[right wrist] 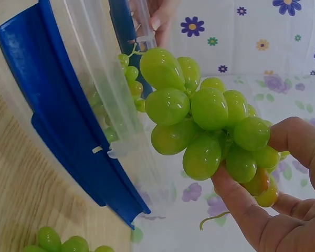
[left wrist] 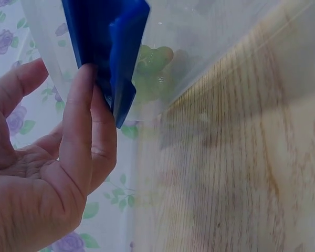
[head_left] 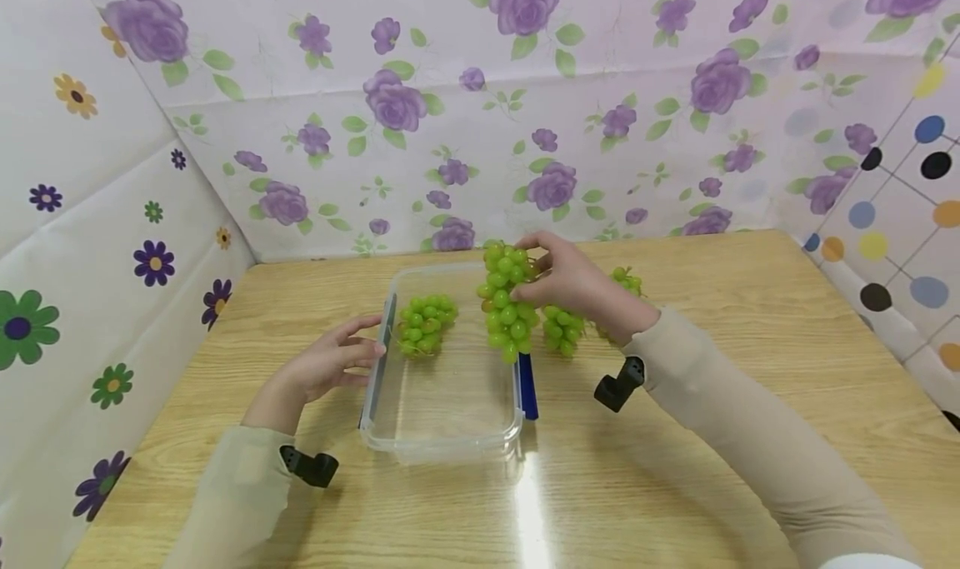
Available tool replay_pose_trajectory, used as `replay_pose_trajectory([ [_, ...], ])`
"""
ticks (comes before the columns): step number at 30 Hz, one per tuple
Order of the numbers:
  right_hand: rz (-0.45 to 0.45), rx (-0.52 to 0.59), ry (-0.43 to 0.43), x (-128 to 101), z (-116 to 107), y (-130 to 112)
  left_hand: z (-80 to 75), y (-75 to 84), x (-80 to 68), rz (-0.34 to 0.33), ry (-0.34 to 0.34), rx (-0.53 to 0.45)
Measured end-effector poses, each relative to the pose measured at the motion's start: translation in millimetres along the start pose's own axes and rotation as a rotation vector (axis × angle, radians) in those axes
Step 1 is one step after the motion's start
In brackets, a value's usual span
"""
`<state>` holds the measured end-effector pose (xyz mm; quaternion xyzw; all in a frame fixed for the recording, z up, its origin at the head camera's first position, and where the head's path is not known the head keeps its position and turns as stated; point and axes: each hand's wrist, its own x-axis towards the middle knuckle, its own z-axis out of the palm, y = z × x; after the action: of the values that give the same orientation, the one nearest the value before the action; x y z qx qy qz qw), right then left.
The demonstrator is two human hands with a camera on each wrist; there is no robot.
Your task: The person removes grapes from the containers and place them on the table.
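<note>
My right hand (head_left: 566, 277) grips a bunch of green grapes (head_left: 507, 302), held up over the right wall of a clear plastic container (head_left: 450, 444). In the right wrist view the thumb and fingers pinch this bunch (right wrist: 210, 115) beside the container's blue side latch (right wrist: 68, 115). A second bunch of grapes (head_left: 426, 323) lies inside the container, toward its far left. My left hand (head_left: 333, 359) touches the container's left side. Its fingers are fairly straight against the blue latch (left wrist: 107, 47) in the left wrist view.
Right of the container, another bunch of grapes (head_left: 562, 329) lies on the wooden table (head_left: 712, 302). Farther right, more grapes (head_left: 627, 281) are partly hidden behind my right hand and forearm. A flower-patterned covering (head_left: 465, 136) rises behind the table.
</note>
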<state>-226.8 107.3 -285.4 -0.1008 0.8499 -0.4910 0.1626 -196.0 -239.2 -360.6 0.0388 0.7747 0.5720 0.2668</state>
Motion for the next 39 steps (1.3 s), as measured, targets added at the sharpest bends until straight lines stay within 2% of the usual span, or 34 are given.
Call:
replay_pose_trajectory([
  [17, -0.001, -0.009, 0.028, -10.4, -11.3, 15.8, 2.1, 2.9, -2.7, -0.029, 0.002, -0.028],
  [26, -0.039, -0.046, 0.071, -18.8, -25.0, 26.9, 2.7, 2.0, -0.2, -0.037, -0.011, -0.045],
  [39, -0.034, -0.071, 0.087, -28.1, -44.1, 32.1, 2.9, 3.3, -1.4, -0.025, -0.046, -0.092],
])
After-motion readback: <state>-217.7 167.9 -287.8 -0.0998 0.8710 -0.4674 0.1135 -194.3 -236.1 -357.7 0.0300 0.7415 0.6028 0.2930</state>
